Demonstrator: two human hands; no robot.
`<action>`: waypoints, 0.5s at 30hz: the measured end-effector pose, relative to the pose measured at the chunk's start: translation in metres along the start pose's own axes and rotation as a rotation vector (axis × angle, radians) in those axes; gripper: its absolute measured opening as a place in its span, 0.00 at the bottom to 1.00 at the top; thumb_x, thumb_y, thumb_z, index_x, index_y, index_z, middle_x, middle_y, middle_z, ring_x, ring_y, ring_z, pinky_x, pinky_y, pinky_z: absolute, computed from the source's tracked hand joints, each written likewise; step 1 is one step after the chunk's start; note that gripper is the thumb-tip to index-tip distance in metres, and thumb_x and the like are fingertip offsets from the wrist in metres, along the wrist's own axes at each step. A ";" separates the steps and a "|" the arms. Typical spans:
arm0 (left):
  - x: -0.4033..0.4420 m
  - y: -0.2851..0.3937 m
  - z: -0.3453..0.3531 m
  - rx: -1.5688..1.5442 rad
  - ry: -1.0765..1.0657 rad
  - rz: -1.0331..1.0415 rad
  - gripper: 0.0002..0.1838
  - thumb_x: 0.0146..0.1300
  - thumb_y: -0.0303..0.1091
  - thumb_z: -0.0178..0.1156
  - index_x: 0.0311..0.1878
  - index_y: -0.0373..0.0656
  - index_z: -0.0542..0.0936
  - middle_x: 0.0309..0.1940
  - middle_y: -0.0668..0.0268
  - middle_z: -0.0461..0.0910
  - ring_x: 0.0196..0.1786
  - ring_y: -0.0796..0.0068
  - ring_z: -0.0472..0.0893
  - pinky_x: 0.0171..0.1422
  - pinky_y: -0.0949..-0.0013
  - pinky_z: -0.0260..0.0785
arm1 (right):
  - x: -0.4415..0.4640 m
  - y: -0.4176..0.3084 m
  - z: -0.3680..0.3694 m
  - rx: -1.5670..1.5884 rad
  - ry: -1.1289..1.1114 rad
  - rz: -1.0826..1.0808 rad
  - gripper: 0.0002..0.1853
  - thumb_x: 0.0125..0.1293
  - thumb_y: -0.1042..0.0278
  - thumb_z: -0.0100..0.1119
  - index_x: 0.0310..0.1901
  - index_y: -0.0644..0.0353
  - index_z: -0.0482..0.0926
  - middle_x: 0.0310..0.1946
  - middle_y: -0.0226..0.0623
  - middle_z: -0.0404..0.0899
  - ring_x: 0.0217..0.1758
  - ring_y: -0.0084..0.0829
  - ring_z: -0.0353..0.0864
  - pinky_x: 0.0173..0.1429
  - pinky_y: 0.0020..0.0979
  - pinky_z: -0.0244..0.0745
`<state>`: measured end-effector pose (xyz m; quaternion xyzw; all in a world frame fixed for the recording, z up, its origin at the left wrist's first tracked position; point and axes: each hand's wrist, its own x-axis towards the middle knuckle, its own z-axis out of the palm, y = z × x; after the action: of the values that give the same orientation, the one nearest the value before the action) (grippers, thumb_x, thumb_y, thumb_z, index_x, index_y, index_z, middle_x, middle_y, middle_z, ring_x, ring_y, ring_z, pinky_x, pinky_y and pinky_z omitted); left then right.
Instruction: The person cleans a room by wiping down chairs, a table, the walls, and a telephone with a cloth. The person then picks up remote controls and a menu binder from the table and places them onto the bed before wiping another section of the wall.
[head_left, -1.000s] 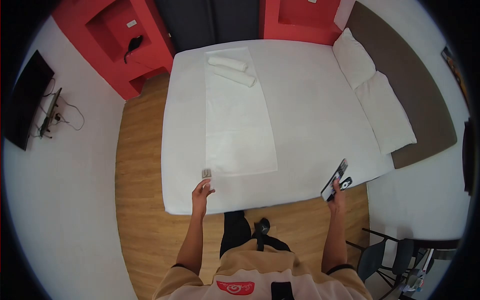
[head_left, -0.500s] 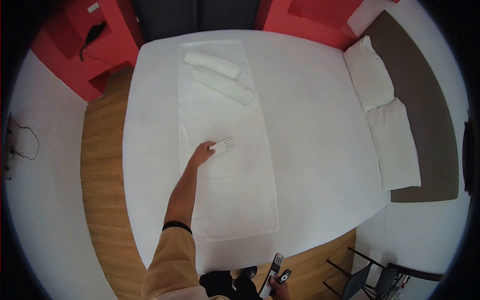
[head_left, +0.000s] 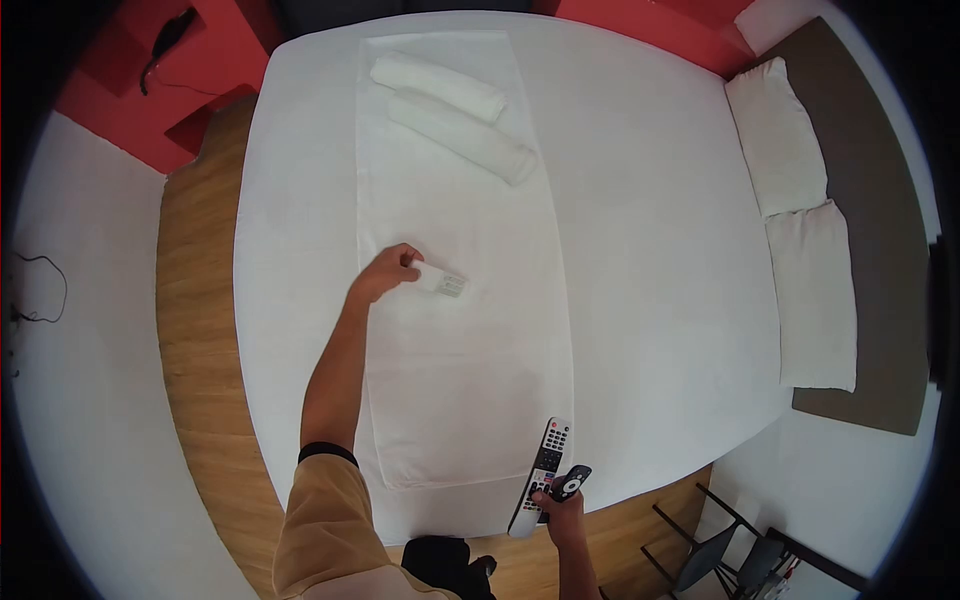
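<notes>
My left hand (head_left: 388,272) reaches over the bed and grips one end of a small white remote (head_left: 440,280), which is over the long white cloth (head_left: 450,390). Near the bed's front edge, my right hand (head_left: 562,508) holds two remotes together: a long black-and-silver remote (head_left: 546,462) and a small black remote (head_left: 571,483) with a round pad. Two rolled white towels (head_left: 440,84) (head_left: 462,136) lie side by side at the far end of the cloth.
The white bed (head_left: 660,300) fills the middle. Two pillows (head_left: 782,140) (head_left: 815,298) lie against the brown headboard (head_left: 880,250) on the right. Dark chairs (head_left: 708,552) stand at the lower right. Wooden floor (head_left: 200,330) runs along the left.
My left hand has moved forward over the cloth with the white remote, whose far end has swung toward me. My right hand, still holding both remotes, has shifted left. The view has moved closer over the bed.
</notes>
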<state>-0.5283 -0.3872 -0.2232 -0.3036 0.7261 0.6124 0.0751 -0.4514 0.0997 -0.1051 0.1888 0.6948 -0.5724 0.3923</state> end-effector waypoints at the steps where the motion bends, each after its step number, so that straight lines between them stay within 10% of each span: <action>1: 0.000 0.007 -0.010 -0.058 -0.044 -0.020 0.14 0.53 0.25 0.62 0.46 0.40 0.79 0.36 0.68 0.75 0.38 0.78 0.72 0.43 0.74 0.65 | -0.001 -0.005 0.003 -0.006 -0.003 -0.001 0.14 0.51 0.77 0.73 0.34 0.62 0.75 0.32 0.31 0.81 0.35 0.22 0.79 0.43 0.27 0.76; 15: 0.042 -0.013 0.027 0.355 -0.102 0.024 0.13 0.55 0.29 0.68 0.44 0.40 0.81 0.40 0.62 0.80 0.46 0.70 0.78 0.53 0.67 0.69 | 0.067 -0.037 0.072 -0.033 -0.051 -0.109 0.15 0.53 0.74 0.73 0.42 0.64 0.80 0.35 0.32 0.84 0.37 0.22 0.81 0.43 0.25 0.77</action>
<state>-0.5620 -0.3775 -0.2608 -0.2453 0.8216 0.4901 0.1569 -0.4953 0.0090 -0.1347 0.1296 0.7033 -0.5860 0.3810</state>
